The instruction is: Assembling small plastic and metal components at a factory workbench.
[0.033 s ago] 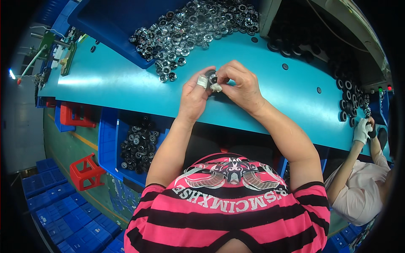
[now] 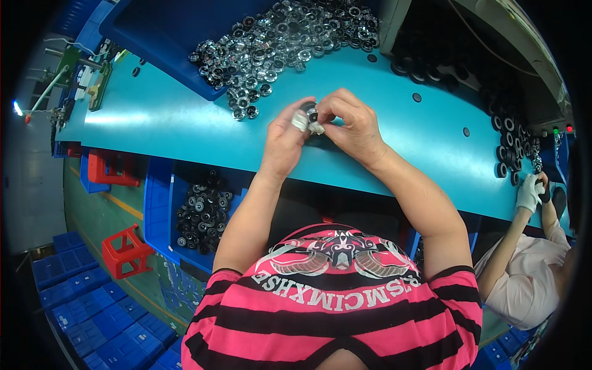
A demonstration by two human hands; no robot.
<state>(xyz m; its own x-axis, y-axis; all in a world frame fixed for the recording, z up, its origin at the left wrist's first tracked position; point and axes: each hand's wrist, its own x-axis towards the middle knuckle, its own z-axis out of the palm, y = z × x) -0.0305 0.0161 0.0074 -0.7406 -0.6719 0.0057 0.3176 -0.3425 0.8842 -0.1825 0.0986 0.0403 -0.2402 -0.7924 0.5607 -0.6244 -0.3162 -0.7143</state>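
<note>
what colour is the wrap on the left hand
The wrap is white, best seen in the head view.

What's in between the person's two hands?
In the head view, a small round part, shiny and dark, sits between the left hand and right hand.

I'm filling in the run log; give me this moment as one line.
left hand: holding small round part | right hand: at same part | turquoise table: clear round pieces heaped beyond hands
</note>
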